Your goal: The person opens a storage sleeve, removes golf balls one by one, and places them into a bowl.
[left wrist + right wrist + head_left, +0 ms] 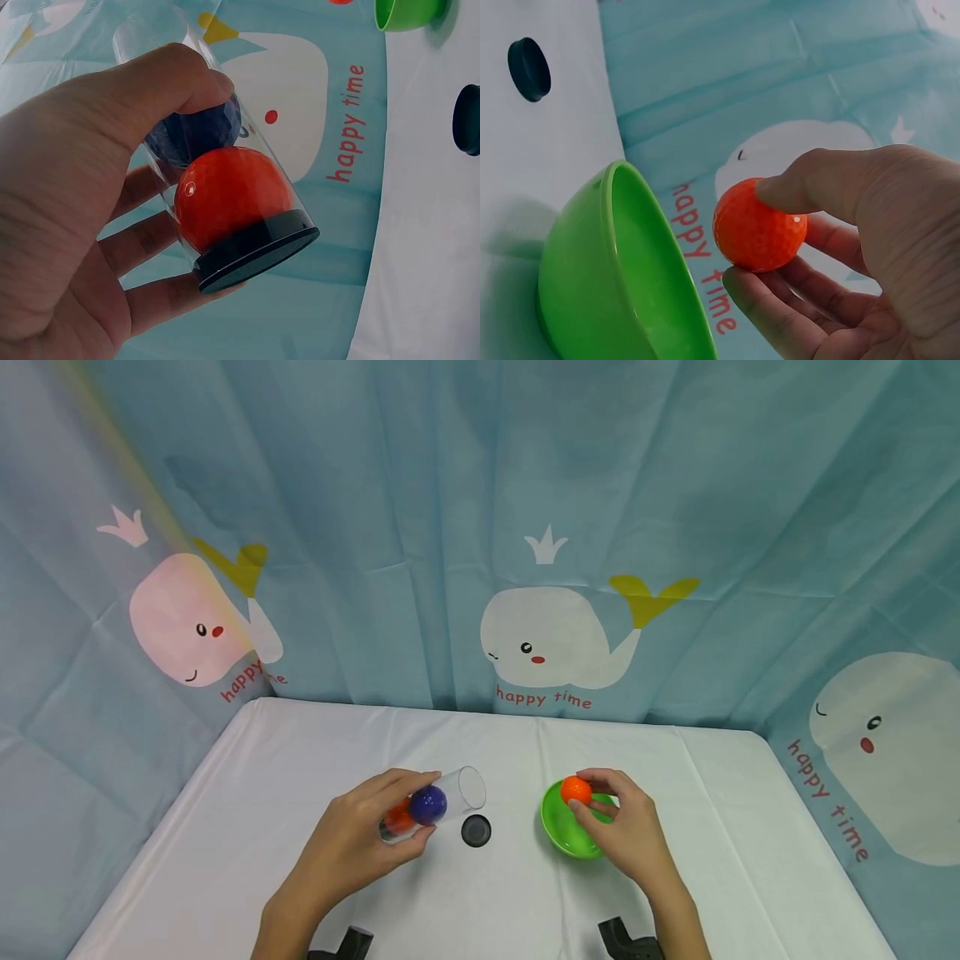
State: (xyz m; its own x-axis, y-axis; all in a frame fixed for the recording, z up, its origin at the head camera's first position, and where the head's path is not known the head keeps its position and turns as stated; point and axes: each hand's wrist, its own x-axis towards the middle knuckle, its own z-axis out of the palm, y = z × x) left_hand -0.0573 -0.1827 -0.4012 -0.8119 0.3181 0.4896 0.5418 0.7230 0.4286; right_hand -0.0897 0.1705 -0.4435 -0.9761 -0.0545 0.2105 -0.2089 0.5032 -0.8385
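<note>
My left hand [372,827] grips a clear plastic tube [456,785], tilted with its uncapped end toward the right. Inside, a red-orange golf ball [234,196] lies against the black end cap [259,251], and a dark blue golf ball [428,805] sits beside it toward the open end. Over the green bowl [558,827], my right hand [626,827] pinches an orange golf ball [576,790] between thumb and fingers. In the right wrist view this ball [759,225] is held apart from the bowl's rim [615,225].
A loose black cap [476,831] lies on the white tablecloth [510,902] between the tube and the bowl. A blue curtain [420,527] printed with whales hangs behind the table and at its sides.
</note>
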